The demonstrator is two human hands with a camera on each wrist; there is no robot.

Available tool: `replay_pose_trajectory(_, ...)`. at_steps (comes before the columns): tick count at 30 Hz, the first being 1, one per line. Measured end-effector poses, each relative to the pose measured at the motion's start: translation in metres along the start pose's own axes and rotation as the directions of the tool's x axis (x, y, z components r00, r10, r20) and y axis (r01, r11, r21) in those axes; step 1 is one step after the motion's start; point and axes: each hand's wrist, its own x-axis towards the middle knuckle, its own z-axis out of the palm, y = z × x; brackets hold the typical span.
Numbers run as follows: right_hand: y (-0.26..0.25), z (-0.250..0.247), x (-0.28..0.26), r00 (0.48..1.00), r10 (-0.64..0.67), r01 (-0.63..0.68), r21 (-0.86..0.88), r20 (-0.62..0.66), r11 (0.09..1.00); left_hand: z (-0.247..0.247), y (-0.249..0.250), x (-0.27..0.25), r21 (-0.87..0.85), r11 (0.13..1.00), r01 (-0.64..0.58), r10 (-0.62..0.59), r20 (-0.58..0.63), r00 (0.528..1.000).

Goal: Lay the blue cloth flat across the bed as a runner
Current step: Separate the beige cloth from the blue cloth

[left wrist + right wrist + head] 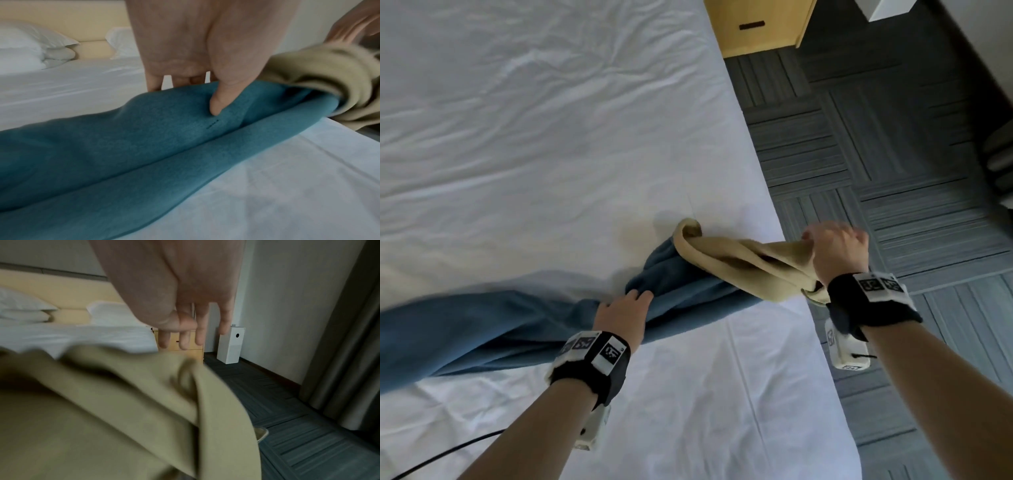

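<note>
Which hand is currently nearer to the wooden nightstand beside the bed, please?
The right hand. It is out past the bed's edge over the carpet, on the side of the wooden nightstand; the left hand rests on the blue cloth over the mattress.

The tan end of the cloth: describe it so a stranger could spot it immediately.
Start at the white bed and go to its edge beside the dark carpet. The bunched blue cloth runs across the sheet there, and its tan end is the part lifted off the bed at the right hand, the only beige fabric.

Cloth [482,329] bunched across bed [534,154], running left to right edge; nightstand [756,27] beyond bed; pillows [26,45] at headboard [92,47].
</note>
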Motion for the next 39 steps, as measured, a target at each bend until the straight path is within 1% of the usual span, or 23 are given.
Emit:
replay_pose_trajectory(1,-0.004,-0.002,0.003,0.999,-0.002,0.004,0.046,-0.053,0.999,-0.001,-0.003,-0.001,-0.016,1.000,-0.004,0.004,-0.017,1.000)
replay_pose_trajectory(2,-0.011,-0.004,0.003,0.997,-0.030,0.035,0.066,-0.069,0.997,-0.001,-0.005,-0.003,-0.033,0.999,-0.009,0.008,-0.036,0.999)
replay_pose_trajectory(5,-0.046,-0.001,-0.012,0.979,-0.187,0.197,0.117,-0.086,0.973,0.005,-0.013,-0.013,-0.068,0.997,-0.028,0.018,-0.140,0.990)
replay_pose_trajectory(7,-0.076,0.009,-0.032,0.943,-0.325,0.331,0.094,-0.070,0.939,0.008,-0.022,-0.024,-0.101,0.995,-0.028,0.006,-0.203,0.979)
replay_pose_trajectory(9,-0.109,0.020,-0.054,0.912,-0.410,0.409,0.112,-0.017,0.905,0.011,-0.036,-0.037,-0.139,0.990,-0.009,-0.025,-0.241,0.970)
replay_pose_trajectory(11,-0.141,0.032,-0.077,0.875,-0.483,0.476,0.192,-0.011,0.858,0.015,-0.057,-0.050,-0.184,0.983,0.028,-0.075,-0.250,0.965)
replay_pose_trajectory(12,-0.157,0.038,-0.088,0.850,-0.526,0.517,0.208,-0.010,0.831,0.019,-0.071,-0.057,-0.203,0.978,0.052,-0.103,-0.249,0.963)
replay_pose_trajectory(15,-0.203,0.052,-0.112,0.783,-0.619,0.597,0.211,0.059,0.774,0.035,-0.117,-0.080,-0.258,0.957,0.136,-0.198,-0.230,0.953)
replay_pose_trajectory(18,-0.251,0.057,-0.131,0.754,-0.649,0.627,0.188,0.094,0.756,0.057,-0.166,-0.106,-0.341,0.917,0.204,-0.285,-0.205,0.937)
replay_pose_trajectory(21,-0.302,0.060,-0.154,0.738,-0.668,0.658,0.120,0.092,0.743,0.084,-0.212,-0.134,-0.377,0.892,0.248,-0.332,-0.176,0.927)
replay_pose_trajectory(23,-0.339,0.065,-0.170,0.720,-0.689,0.683,0.095,0.083,0.724,0.102,-0.242,-0.152,-0.394,0.880,0.266,-0.349,-0.158,0.924)
replay_pose_trajectory(27,-0.416,0.087,-0.207,0.691,-0.713,0.701,0.127,0.121,0.701,0.133,-0.307,-0.182,-0.414,0.874,0.253,-0.331,-0.126,0.935)
replay_pose_trajectory(31,-0.502,0.106,-0.241,0.688,-0.712,0.696,0.152,0.138,0.702,0.155,-0.381,-0.212,-0.452,0.859,0.240,-0.323,-0.115,0.940)
replay_pose_trajectory(34,-0.567,0.117,-0.252,0.685,-0.714,0.701,0.138,0.145,0.700,0.166,-0.440,-0.226,-0.474,0.839,0.267,-0.356,-0.108,0.928)
replay_pose_trajectory(37,-0.619,0.124,-0.248,0.693,-0.702,0.694,0.112,0.164,0.711,0.176,-0.485,-0.234,-0.544,0.783,0.302,-0.394,-0.057,0.918)
replay_pose_trajectory(39,-0.643,0.127,-0.240,0.705,-0.684,0.685,0.072,0.189,0.725,0.182,-0.503,-0.234,-0.605,0.729,0.319,-0.411,-0.014,0.912)
